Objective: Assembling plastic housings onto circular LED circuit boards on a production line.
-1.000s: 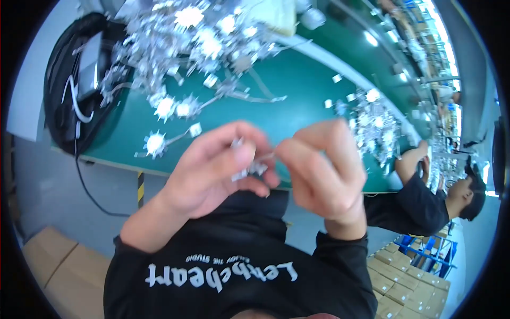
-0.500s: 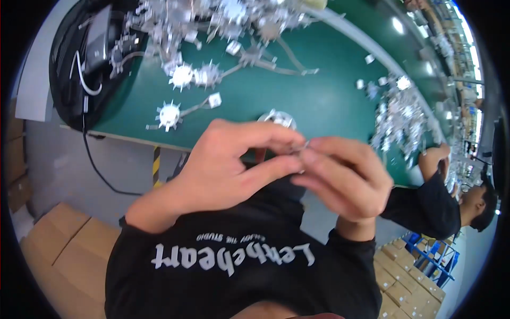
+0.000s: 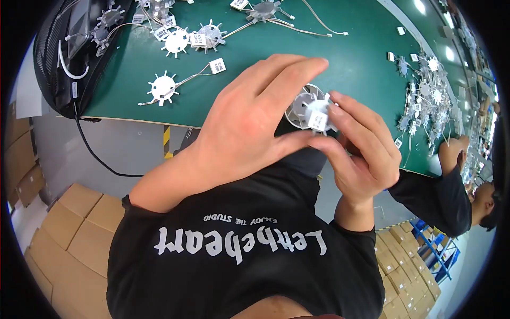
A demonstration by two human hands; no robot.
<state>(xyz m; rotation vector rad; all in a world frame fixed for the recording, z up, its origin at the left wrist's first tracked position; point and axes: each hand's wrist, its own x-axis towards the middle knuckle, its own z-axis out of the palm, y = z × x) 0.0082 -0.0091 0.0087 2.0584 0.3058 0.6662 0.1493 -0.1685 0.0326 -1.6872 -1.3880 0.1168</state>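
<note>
My right hand (image 3: 369, 151) grips a small silvery spoked disc (image 3: 320, 103) between thumb and fingers, with a white label square on its face. My left hand (image 3: 241, 117) is spread around the disc's left side; its index finger stretches past the top and its thumb reaches just below, close to my right thumb. Whether the left thumb touches the disc, I cannot tell. Behind the disc, a round open-framed ring (image 3: 295, 123) sits at the table's near edge, partly covered by the disc and my fingers.
On the green table (image 3: 265, 45) a wired spoked disc (image 3: 162, 87) lies to the left, with several more behind it. A black case (image 3: 48, 69) stands far left. At the right are a pile of silvery parts (image 3: 427, 93) and a co-worker's arm (image 3: 433, 199). Cartons (image 3: 69, 218) stand below left.
Both hands were pinching something small together; now the left has spread its fingers and the right holds the labelled disc. My hands have shifted slightly, and the whole view has moved.
</note>
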